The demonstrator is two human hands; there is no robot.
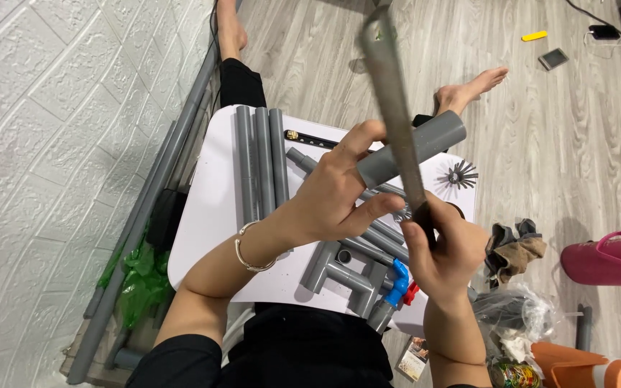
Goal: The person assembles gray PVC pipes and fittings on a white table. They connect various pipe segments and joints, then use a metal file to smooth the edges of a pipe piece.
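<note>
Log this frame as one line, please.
left hand: grips short grey pipe | right hand: holds long file against pipe | below: white table, pipe fittings

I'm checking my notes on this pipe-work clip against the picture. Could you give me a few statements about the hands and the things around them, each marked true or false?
1. The left hand holds a short grey pipe. True.
2. The right hand holds a long, thin metal tool that crosses the pipe. True.
3. The tool is a red hammer. False: it is a slim, dull grey metal bar, blurred, so its exact kind is unclear.
4. Three long grey pipes lie side by side on the white table. True.
5. The left wrist is bare. False: it wears a thin bracelet.
6. The floor is green carpet. False: it is pale wood planking.
</note>
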